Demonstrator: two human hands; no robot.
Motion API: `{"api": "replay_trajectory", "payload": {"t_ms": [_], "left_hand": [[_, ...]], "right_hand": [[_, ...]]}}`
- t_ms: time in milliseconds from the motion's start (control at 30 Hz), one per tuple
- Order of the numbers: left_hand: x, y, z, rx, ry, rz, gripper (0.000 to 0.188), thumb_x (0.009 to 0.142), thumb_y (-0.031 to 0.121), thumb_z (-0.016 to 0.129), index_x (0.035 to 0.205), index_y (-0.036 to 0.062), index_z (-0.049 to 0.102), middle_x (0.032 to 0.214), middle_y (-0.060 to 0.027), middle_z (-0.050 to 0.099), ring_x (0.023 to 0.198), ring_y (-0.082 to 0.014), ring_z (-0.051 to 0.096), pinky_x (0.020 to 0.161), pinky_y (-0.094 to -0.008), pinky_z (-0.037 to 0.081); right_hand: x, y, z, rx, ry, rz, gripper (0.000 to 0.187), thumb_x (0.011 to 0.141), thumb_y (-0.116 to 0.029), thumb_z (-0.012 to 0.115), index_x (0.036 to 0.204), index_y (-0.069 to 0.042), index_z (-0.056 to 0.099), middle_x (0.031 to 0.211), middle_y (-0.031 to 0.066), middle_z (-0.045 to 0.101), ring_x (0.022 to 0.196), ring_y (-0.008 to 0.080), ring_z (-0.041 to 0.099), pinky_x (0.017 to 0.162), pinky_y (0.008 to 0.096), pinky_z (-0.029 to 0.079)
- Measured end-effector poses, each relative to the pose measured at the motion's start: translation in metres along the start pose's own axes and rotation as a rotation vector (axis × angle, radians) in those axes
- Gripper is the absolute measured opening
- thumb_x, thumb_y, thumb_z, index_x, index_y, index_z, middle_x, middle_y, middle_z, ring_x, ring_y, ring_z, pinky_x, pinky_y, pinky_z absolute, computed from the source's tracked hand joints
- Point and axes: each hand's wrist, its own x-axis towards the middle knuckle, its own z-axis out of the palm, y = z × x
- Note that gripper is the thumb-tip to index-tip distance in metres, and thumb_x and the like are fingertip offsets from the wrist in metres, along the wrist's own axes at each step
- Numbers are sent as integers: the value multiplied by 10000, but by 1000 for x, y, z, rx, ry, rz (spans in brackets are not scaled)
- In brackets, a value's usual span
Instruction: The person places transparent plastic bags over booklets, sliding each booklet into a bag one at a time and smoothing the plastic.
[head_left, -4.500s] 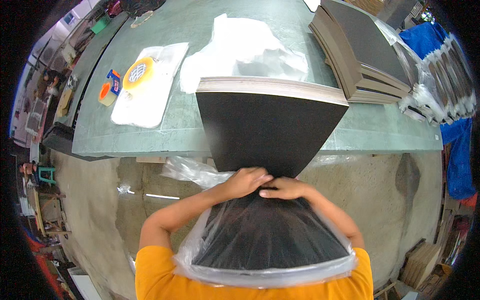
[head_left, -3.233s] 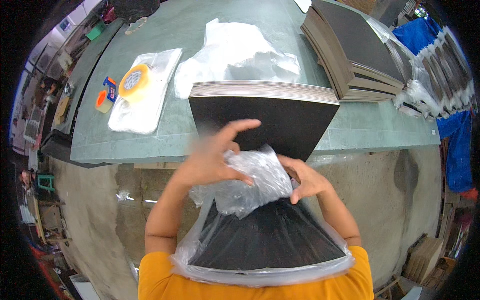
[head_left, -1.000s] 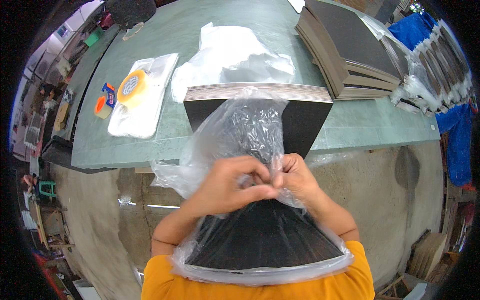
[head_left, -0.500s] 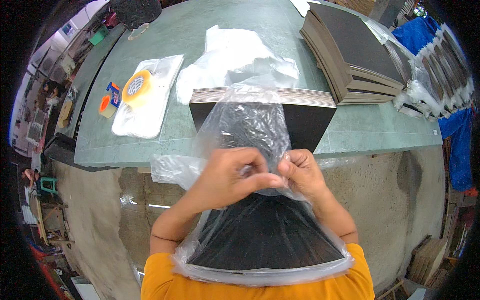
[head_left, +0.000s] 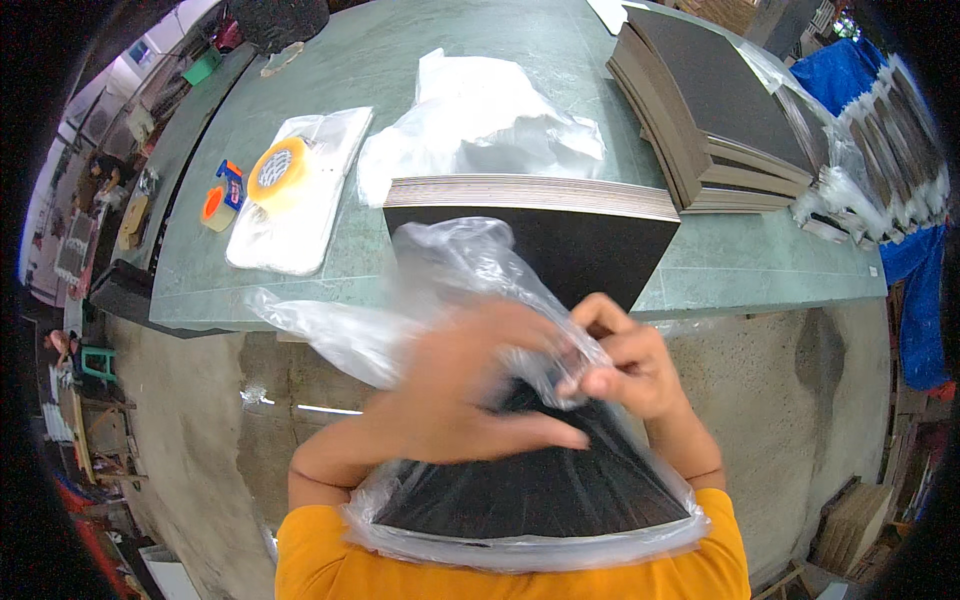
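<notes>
A clear plastic bag [head_left: 455, 250] lies bunched in front of me, its gathered part twisted between my hands. My right hand [head_left: 630, 365] pinches the gathered plastic between thumb and fingers. Beside it, my left hand [head_left: 465, 380] is blurred by motion, its thumb stretched away from the fingers, the fingertips against the plastic. Below the hands, the bag covers a black flat-faced object [head_left: 480, 490] close to my body. Just beyond, at the table edge, stands a stack of black boards [head_left: 560, 240] with pale edges; the bag partly covers its left front.
White plastic sheeting [head_left: 480, 120] lies behind the boards on the green table [head_left: 330, 40]. To the left are a tape roll [head_left: 275, 172] on a pile of plastic bags [head_left: 300, 235] and a tape dispenser [head_left: 225, 195]. More boards [head_left: 710, 120] stand at the right.
The bag's upper part has dropped and folded left, uncovering more of the black boards. My left hand has opened its thumb away from the fingers; my right hand keeps its pinch.
</notes>
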Motion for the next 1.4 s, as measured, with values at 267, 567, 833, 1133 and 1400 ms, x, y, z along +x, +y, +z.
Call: {"api": "replay_trajectory", "payload": {"t_ms": [267, 567, 833, 1133, 1400], "left_hand": [[-2, -4, 2, -435, -71, -347, 224, 801, 240, 585, 763, 27, 529, 639, -6, 477, 622, -50, 427, 529, -217, 358], [-9, -43, -17, -720, -186, -507, 139, 802, 173, 539, 789, 36, 555, 705, -16, 558, 632, -110, 525, 585, -239, 423], [-21, -44, -39, -523, -648, -16, 164, 788, 151, 565, 884, 18, 563, 727, -104, 594, 649, -235, 583, 566, -303, 445], [-42, -36, -20, 535, -606, -90, 99, 727, 144, 500, 727, 48, 473, 737, -132, 529, 614, -279, 560, 475, -360, 441], [-75, -83, -21, 915, -842, -292, 162, 657, 187, 597, 617, 37, 547, 561, -129, 568, 571, -251, 600, 471, -390, 459]], "right_hand": [[12, -4, -7, -386, 54, -10, 338, 670, -151, 634, 957, -7, 531, 1133, 157, 470, 1058, 227, 452, 875, 322, 366], [5, 22, -16, 229, -436, 236, 239, 738, -209, 595, 866, -10, 561, 775, 78, 585, 717, 183, 569, 656, 309, 454], [-4, 27, -6, -432, -1113, 396, 360, 693, -273, 633, 805, 50, 520, 797, 208, 568, 779, 325, 570, 690, 373, 455], [-32, 20, -46, -1858, -437, 177, 334, 652, -193, 545, 918, 6, 575, 1027, 162, 544, 1047, 292, 461, 965, 498, 260], [-22, -5, -30, -1299, -836, 526, 284, 635, -209, 605, 844, -18, 590, 792, 150, 587, 800, 310, 572, 784, 424, 444]]}}
